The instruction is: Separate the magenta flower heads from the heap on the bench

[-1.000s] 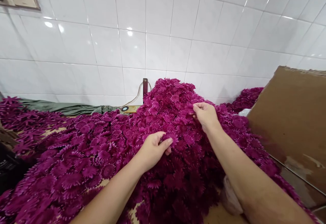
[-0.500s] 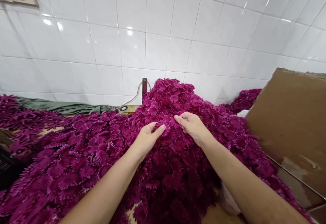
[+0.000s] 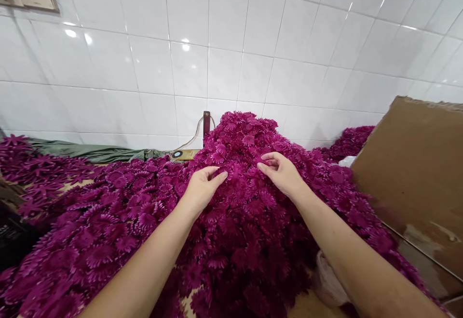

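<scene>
A big heap of magenta artificial flower heads (image 3: pixel 249 207) with fringed, pale-tipped petals rises in front of me. My left hand (image 3: pixel 207 183) is over the left side of the mound, thumb and forefinger apart, with nothing clearly held between them. Opposite it, my right hand (image 3: pixel 277 169) has its thumb and forefinger close around a small bit of magenta flower (image 3: pixel 259 159). The bit blends into the heap behind, so its full shape does not show. Between both hands lie more flower heads (image 3: pixel 238 176).
White tiles (image 3: pixel 188 67) form the wall behind the heap. Star-shaped magenta pieces (image 3: pixel 43 168) lie at far left beside green cloth (image 3: pixel 90 150). A gold tag-like object (image 3: pixel 186 154) rests by the wall. On the right leans a cardboard sheet (image 3: pixel 415 173), near a pale plastic bag (image 3: pixel 327 279).
My hands have moved apart, the left one leftward and the right one slightly right and up. The left thumb and forefinger have parted from the flower they pinched.
</scene>
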`<state>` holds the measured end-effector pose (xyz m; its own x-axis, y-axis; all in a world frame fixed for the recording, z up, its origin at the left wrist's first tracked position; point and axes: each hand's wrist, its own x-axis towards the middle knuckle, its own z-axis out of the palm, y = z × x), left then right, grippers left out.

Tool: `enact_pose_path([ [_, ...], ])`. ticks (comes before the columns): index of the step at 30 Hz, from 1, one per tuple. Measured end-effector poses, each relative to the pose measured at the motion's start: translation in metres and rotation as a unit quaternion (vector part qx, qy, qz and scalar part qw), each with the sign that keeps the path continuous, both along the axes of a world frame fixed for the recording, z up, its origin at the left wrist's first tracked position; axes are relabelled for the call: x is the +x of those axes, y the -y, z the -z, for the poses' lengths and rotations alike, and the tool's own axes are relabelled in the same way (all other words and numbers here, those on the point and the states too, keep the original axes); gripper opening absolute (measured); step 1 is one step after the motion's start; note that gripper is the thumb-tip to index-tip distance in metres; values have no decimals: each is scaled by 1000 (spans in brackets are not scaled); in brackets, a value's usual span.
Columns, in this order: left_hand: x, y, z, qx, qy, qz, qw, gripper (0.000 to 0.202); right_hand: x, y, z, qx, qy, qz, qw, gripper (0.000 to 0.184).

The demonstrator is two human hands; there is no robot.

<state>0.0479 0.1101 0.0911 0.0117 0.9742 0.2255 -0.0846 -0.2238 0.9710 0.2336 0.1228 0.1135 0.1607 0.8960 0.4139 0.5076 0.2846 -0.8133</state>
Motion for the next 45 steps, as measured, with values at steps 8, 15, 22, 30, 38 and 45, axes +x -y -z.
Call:
enact_pose_path([
  [8, 15, 3, -9, 61, -99, 47, 992, 11, -34, 25, -3, 67, 171, -95, 978, 27],
  [15, 16, 0, -2, 21, -156, 46, 986, 34, -42, 20, 8, -66, -2, -200, 978, 25],
  [22, 16, 0, 1, -64, -102, 87, 989, 54, -42, 21, 7, -73, 39, -216, 973, 22],
  [30, 18, 3, 1, 48, -78, 100, 991, 21, -51, 20, 7, 48, 230, 21, 972, 10],
  [38, 8, 13, 0, 29, -80, 93, 992, 16, -8, -23, -10, 35, -15, 74, 997, 10],
  [45, 10, 8, 0, -17, 1, 101, 995, 19, -15, -6, -5, 18, -43, -66, 997, 1],
])
